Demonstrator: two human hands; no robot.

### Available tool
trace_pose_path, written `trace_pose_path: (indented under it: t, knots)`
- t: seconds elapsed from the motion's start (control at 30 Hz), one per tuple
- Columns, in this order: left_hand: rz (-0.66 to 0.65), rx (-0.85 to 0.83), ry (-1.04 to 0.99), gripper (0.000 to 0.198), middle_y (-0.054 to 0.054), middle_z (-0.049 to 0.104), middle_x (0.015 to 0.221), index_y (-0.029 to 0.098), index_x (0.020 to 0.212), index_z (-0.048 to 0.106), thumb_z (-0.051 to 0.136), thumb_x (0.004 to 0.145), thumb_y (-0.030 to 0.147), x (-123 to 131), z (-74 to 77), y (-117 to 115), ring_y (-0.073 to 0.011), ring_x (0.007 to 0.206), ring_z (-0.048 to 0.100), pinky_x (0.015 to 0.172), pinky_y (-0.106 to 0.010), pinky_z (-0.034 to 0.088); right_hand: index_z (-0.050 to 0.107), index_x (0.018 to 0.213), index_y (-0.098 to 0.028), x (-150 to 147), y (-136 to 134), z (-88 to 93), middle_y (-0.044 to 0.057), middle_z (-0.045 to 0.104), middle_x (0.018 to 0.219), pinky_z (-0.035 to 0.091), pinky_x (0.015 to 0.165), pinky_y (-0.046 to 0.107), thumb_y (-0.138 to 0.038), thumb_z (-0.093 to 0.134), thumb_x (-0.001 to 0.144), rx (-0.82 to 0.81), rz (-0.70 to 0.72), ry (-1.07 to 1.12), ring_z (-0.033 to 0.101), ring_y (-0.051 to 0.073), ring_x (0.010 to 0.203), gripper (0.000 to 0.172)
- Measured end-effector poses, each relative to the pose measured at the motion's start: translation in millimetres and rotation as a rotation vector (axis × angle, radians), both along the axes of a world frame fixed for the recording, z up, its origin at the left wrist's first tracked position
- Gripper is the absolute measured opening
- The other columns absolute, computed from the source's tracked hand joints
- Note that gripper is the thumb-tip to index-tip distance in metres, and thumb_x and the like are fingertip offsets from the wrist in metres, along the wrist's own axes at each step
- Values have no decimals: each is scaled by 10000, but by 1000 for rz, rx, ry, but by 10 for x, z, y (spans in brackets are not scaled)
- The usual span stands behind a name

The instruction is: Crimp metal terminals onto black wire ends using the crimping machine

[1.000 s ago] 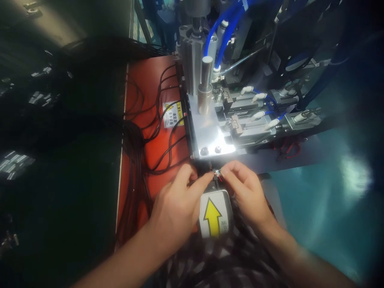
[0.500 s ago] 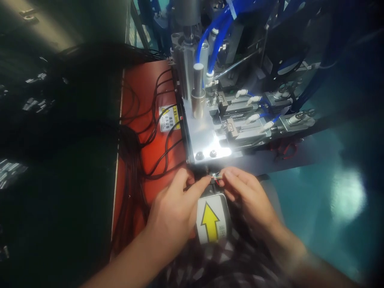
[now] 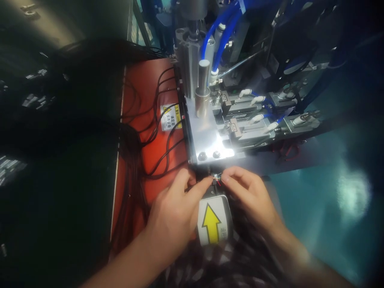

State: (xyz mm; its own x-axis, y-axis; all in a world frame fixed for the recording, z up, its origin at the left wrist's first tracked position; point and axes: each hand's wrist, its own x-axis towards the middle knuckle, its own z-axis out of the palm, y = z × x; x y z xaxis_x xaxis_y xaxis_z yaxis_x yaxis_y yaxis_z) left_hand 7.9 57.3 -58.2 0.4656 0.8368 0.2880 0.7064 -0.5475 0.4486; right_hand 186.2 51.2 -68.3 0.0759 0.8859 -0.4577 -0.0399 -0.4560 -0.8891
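Note:
Thin coloured wires, one of them red, fan out between my two hands just below the front edge of a bright metal plate. My left hand pinches the wire bundle between thumb and forefinger at its left side. Thumb and forefinger of my right hand are pressed together at the wires' right ends. Under the hands is a white label with a yellow arrow on a rounded part.
Black cables run over a red surface with a warning sticker on the left. Behind the plate stand a metal post, blue air tubes and cylinders with white fittings.
The machine and label have shifted slightly right in the view. The wires between my hands look more spread, with the red one pointing down and right. Both hands remain close together.

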Motion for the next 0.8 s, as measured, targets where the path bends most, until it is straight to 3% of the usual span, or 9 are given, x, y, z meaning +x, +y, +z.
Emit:
trace_pose_path:
  t: [0.27,0.47,0.8]
  knots:
    - [3,-1,-6,341,-43,492,786,140,1093,708,462,867,72,3,-13,1,-97,549,505,478,-201,467,576,749,-187,-8,-13,-10,-8,536,673,357,471,223,-416,661,786,-1,23,-6,446,120,571,246]
    - [-8,-11,-9,331,-52,508,799,138,1085,710,456,879,91,10,14,8,-98,547,519,484,-207,479,556,753,-195,-37,-13,-2,11,547,717,356,457,224,-382,606,831,77,29,-61,468,133,606,209]
    - [9,-25,-12,342,-61,517,810,140,1102,707,450,881,92,6,-15,-2,-106,565,538,494,-213,488,556,759,-183,-41,-34,-16,8,534,720,362,468,214,-384,617,832,60,23,-34,465,120,605,223]
